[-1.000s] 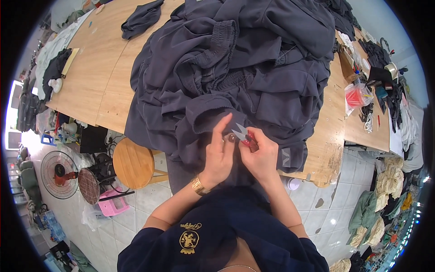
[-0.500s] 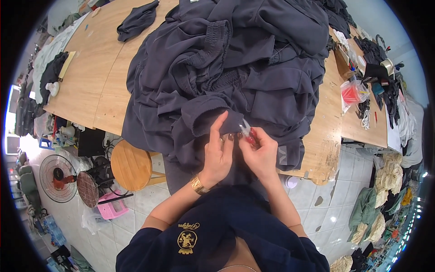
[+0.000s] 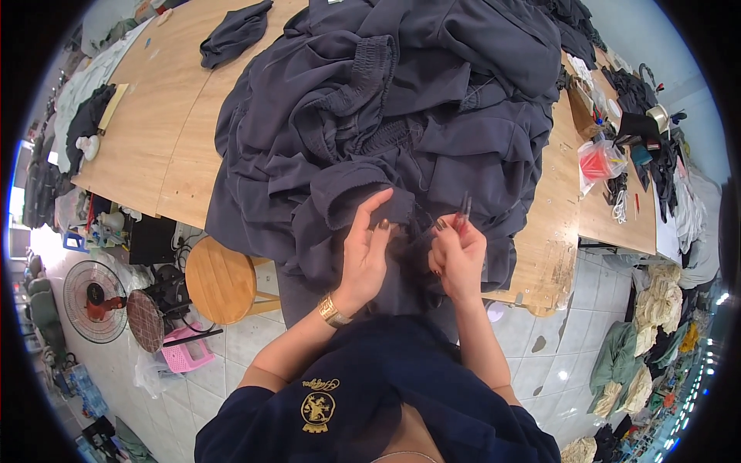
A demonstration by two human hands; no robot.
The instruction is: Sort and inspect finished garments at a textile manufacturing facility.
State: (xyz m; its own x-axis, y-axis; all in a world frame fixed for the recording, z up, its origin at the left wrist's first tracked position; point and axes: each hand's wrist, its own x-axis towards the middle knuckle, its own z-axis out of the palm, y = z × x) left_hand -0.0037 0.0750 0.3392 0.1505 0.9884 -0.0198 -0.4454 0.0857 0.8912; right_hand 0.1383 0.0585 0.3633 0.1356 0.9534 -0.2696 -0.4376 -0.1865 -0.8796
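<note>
A big heap of dark grey garments (image 3: 478, 154) with gathered elastic bands lies in front of me. At its near side my left hand (image 3: 366, 258) pinches the hemmed edge of one garment (image 3: 351, 185), index finger stretched up along the cloth. A little to the right, my right hand (image 3: 459, 258) is closed around small red-handled thread snips (image 3: 463, 214), their blades pointing up and blurred. The right thumb and fingers are curled in, apart from the left hand. Cloth hangs below and between the hands; whether a loose thread runs there I cannot tell.
The heap lies on a wooden table (image 3: 166, 108). A separate dark cloth piece (image 3: 235, 35) lies at the far left. On the right sit a plastic bag with something red (image 3: 594, 162) and assorted tools. A round wooden stool (image 3: 220, 282) and a fan (image 3: 96, 301) stand at left.
My right hand has moved right, away from the left hand and the hem, and the snips have turned more upright. My left hand has shifted only slightly.
</note>
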